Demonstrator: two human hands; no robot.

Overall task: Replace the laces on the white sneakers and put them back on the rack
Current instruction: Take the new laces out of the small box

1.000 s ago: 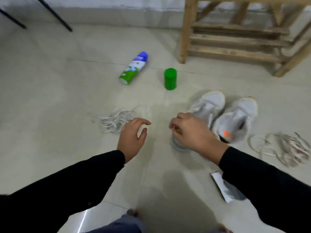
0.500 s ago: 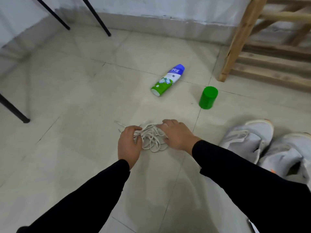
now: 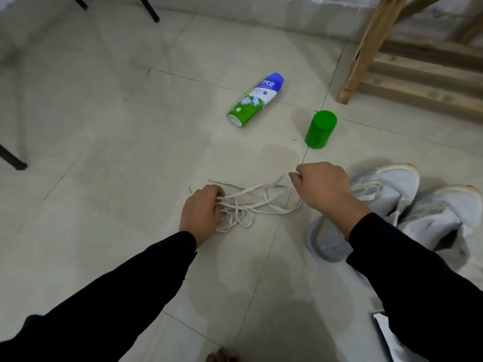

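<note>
A tangle of white laces lies on the tiled floor between my hands. My left hand is closed on the tangle's left side. My right hand pinches one strand and holds it stretched to the right, a little above the floor. Two white sneakers lie on the floor at the right, partly behind my right forearm. The nearer sneaker has a lace hanging loose on it. The wooden rack stands at the top right.
A green and blue spray can lies on its side beyond the laces. Its green cap stands near the rack's leg. Black chair legs are at the left. A silver packet lies at the bottom right.
Both hands went from the sneakers to the lace tangle and took hold of it. My right hand has since drawn one strand out to the right, spreading the tangle.
</note>
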